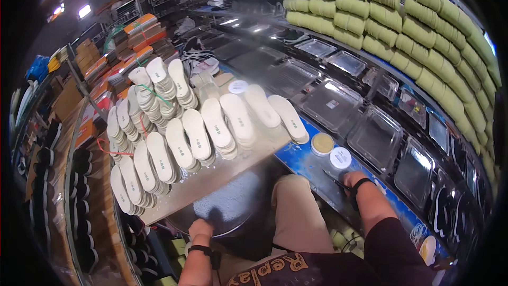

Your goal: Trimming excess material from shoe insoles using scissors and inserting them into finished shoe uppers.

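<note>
My left hand (201, 229) is closed at the near rim of a round basin (235, 229) with pale, speckled contents. A dark shape lies just beyond its fingers, and I cannot tell whether it is a tool or a shadow. My right hand (353, 180) is curled over the blue bench (312, 165) with a thin dark object at its fingers, too small to name. Beside it stand a white-lidded round tub (340, 157) and a yellowish round tub (322, 143). Stacks of white insoles (197, 136) stand in rows on a board (222, 172) ahead of my left hand.
Metal-framed trays (375, 132) run along a line on the right, below stacked yellow-green rolls (370, 16). Dark shoes (444, 209) sit at the lower right. A rack of shoes (82, 196) and orange boxes (140, 24) are on the left. Another white lid (238, 87) lies behind the insoles.
</note>
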`<state>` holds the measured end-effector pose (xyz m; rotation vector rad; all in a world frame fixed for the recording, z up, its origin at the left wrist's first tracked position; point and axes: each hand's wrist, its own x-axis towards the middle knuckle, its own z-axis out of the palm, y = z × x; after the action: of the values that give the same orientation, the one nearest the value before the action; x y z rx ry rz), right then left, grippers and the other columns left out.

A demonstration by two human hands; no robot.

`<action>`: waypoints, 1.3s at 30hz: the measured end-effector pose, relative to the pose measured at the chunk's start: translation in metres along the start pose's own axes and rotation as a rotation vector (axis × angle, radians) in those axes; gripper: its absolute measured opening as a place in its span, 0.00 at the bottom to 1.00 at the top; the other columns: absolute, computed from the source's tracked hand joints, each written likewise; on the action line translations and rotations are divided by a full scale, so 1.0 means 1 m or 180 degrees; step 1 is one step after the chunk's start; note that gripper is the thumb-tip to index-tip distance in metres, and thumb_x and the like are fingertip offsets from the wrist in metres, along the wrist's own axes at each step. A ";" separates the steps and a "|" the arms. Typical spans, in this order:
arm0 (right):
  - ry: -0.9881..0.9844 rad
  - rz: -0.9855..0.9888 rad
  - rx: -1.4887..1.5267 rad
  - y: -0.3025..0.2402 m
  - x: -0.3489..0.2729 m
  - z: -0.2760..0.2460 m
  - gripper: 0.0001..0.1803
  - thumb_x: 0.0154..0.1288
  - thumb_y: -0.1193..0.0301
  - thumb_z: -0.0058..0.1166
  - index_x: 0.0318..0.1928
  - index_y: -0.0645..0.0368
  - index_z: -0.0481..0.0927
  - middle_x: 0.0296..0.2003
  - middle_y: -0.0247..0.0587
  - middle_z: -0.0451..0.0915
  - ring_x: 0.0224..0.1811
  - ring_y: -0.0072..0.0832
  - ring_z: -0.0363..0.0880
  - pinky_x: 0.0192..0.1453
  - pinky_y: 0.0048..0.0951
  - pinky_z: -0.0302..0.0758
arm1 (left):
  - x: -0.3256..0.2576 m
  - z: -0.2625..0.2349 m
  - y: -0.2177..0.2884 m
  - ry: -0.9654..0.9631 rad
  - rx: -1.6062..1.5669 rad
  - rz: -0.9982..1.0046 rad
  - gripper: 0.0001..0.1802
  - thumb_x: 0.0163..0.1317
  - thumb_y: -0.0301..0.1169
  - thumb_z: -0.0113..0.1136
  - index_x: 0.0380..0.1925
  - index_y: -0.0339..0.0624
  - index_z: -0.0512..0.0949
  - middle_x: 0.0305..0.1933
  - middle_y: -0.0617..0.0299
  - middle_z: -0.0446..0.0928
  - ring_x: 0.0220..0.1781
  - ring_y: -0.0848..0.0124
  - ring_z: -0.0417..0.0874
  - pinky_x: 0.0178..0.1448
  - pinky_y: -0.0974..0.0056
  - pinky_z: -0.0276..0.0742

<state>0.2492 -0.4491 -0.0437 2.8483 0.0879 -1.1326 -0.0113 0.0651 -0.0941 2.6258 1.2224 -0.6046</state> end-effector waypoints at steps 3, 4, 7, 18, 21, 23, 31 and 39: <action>-0.0049 -0.0032 0.0491 0.012 0.018 0.017 0.21 0.23 0.77 0.67 0.29 0.57 0.87 0.35 0.53 0.84 0.42 0.44 0.84 0.44 0.41 0.79 | -0.008 -0.012 0.009 0.0073 -0.0008 0.0085 0.23 0.57 0.48 0.56 0.39 0.40 0.84 0.46 0.49 0.82 0.51 0.54 0.82 0.55 0.55 0.77; 0.0119 -0.0237 0.0598 -0.002 0.001 0.012 0.20 0.25 0.77 0.67 0.29 0.60 0.87 0.36 0.55 0.83 0.42 0.45 0.84 0.46 0.41 0.79 | -0.013 -0.014 0.007 0.0099 -0.0038 0.0051 0.24 0.57 0.49 0.58 0.38 0.40 0.84 0.45 0.48 0.82 0.50 0.54 0.82 0.55 0.54 0.77; 0.0701 -0.0186 0.0454 -0.002 0.005 0.039 0.19 0.48 0.74 0.57 0.44 0.63 0.83 0.47 0.57 0.79 0.52 0.49 0.79 0.53 0.42 0.77 | -0.005 -0.003 -0.002 0.0256 0.0034 0.0370 0.22 0.57 0.50 0.58 0.38 0.43 0.84 0.43 0.49 0.82 0.48 0.52 0.83 0.53 0.53 0.78; 0.3083 0.1067 0.1321 0.184 -0.104 0.069 0.07 0.51 0.79 0.53 0.34 0.60 0.78 0.34 0.55 0.81 0.41 0.52 0.80 0.45 0.47 0.75 | -0.007 0.006 0.002 0.0306 0.0124 0.0437 0.16 0.60 0.43 0.60 0.42 0.46 0.83 0.43 0.47 0.81 0.49 0.50 0.81 0.52 0.52 0.77; 0.3033 0.2091 0.1148 0.302 -0.139 0.101 0.09 0.61 0.74 0.48 0.39 0.62 0.79 0.39 0.57 0.81 0.47 0.52 0.80 0.50 0.48 0.76 | -0.002 0.011 0.003 0.0422 0.0060 0.0617 0.17 0.58 0.43 0.61 0.41 0.45 0.83 0.42 0.45 0.81 0.48 0.49 0.81 0.53 0.52 0.77; 0.2809 0.2825 0.1173 0.349 -0.164 0.118 0.11 0.63 0.72 0.45 0.41 0.61 0.80 0.43 0.58 0.81 0.50 0.51 0.79 0.52 0.48 0.75 | 0.008 0.022 -0.011 0.0504 0.0070 0.0506 0.16 0.58 0.43 0.61 0.40 0.44 0.84 0.42 0.45 0.81 0.48 0.48 0.81 0.53 0.52 0.77; 0.2271 0.3102 0.1381 0.449 -0.262 0.204 0.19 0.51 0.68 0.66 0.44 0.62 0.80 0.46 0.59 0.79 0.53 0.52 0.76 0.57 0.43 0.74 | 0.011 0.026 -0.023 0.0438 0.0230 0.0516 0.17 0.59 0.44 0.59 0.36 0.42 0.83 0.41 0.45 0.81 0.47 0.49 0.81 0.52 0.52 0.77; 0.3075 0.2156 0.1244 0.430 -0.200 0.131 0.16 0.49 0.72 0.67 0.37 0.64 0.77 0.32 0.55 0.80 0.37 0.50 0.80 0.42 0.41 0.74 | -0.012 0.017 0.002 0.0337 -0.0041 0.0467 0.19 0.60 0.48 0.52 0.38 0.47 0.84 0.41 0.48 0.82 0.47 0.51 0.82 0.53 0.50 0.77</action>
<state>0.0491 -0.8938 0.0193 3.0138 -1.0342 0.4069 -0.0211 0.0500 -0.1044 2.7372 1.0443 -0.4361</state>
